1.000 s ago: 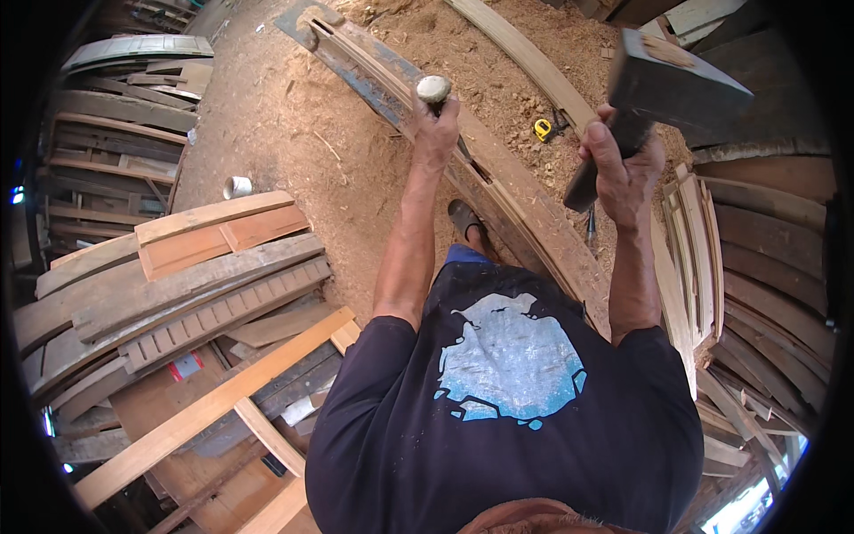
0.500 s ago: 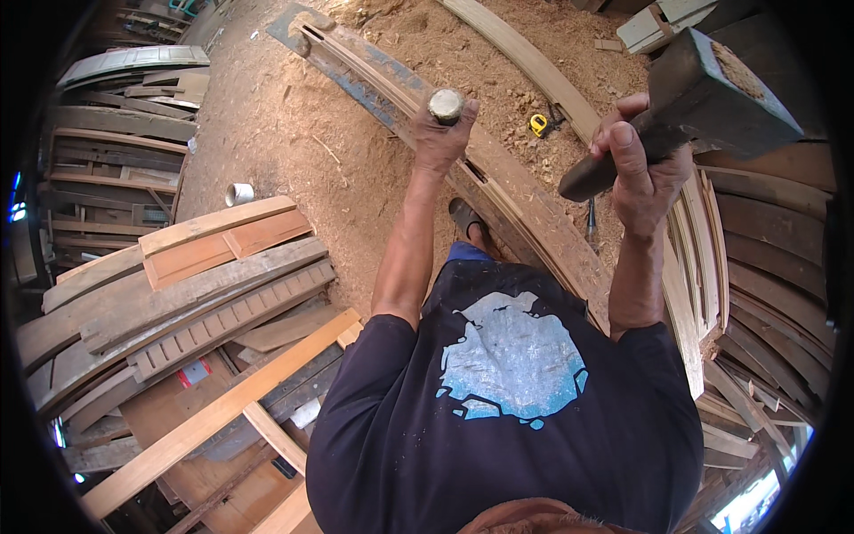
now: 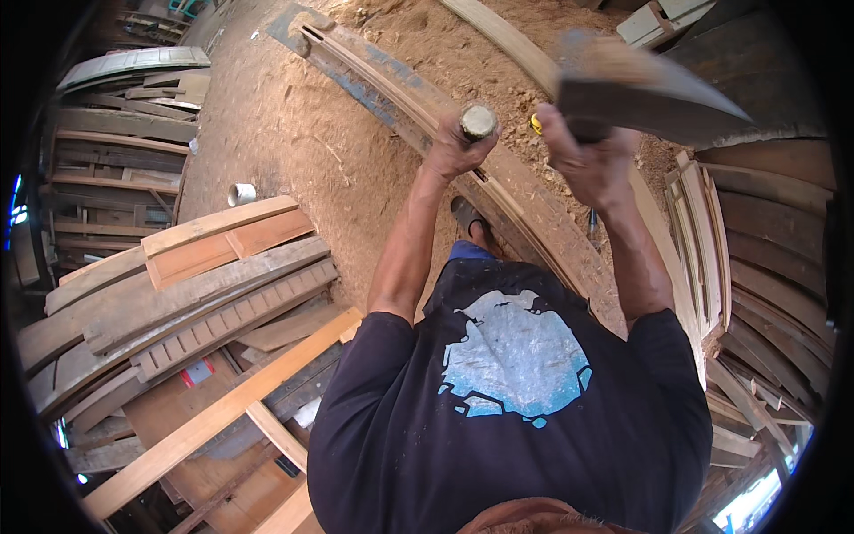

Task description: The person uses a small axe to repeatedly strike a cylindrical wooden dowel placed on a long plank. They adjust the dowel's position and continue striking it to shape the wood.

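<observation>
My left hand (image 3: 452, 153) is closed around an upright chisel, of which the round, worn top of the handle (image 3: 479, 123) shows; its blade is hidden beneath the fist. Under it runs a long wooden rail (image 3: 369, 82) with a groove and dark slots, lying on a thick, worn plank (image 3: 556, 218). In my right hand (image 3: 598, 173) is a big dark mallet (image 3: 654, 96), raised to the right of the chisel and apart from it. The mallet and right fingers are smeared by motion.
Sawdust and shavings cover the ground. A yellow tape measure (image 3: 535, 124) lies partly hidden beyond my right hand. Stacked boards (image 3: 227, 267) fill the left side, and more timber (image 3: 765, 231) stands at the right. A white cup-like container (image 3: 240, 194) lies near the left stack.
The mallet has swung left toward the chisel and turned in my right hand. My left hand has shifted slightly right and nearer along the rail with the chisel.
</observation>
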Demonstrator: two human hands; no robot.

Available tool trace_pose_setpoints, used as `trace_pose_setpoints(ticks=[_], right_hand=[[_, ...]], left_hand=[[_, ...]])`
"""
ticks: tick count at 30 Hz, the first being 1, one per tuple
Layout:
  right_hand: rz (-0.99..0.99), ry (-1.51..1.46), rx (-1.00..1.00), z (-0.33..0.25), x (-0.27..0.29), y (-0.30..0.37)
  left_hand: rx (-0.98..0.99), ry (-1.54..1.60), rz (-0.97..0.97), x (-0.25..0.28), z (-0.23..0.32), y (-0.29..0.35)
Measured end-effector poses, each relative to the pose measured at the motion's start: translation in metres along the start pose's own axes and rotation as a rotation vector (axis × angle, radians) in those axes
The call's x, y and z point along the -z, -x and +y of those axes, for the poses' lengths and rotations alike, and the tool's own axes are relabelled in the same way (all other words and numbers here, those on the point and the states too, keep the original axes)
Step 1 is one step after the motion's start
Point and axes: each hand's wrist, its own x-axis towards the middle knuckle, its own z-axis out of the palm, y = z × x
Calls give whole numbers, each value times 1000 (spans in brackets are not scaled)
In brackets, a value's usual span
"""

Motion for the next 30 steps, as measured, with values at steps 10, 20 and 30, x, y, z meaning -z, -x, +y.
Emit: trace_pose_setpoints(ticks=[10, 20, 30], right_hand=[[-78, -67, -196, 2, 10, -14], [-568, 528, -231, 43, -13, -10], [48, -139, 172, 4, -13, -32]], left_hand=[[247, 90, -39, -4, -17, 18], [210, 35, 20, -9, -22, 14], [261, 168, 64, -5, -24, 11]])
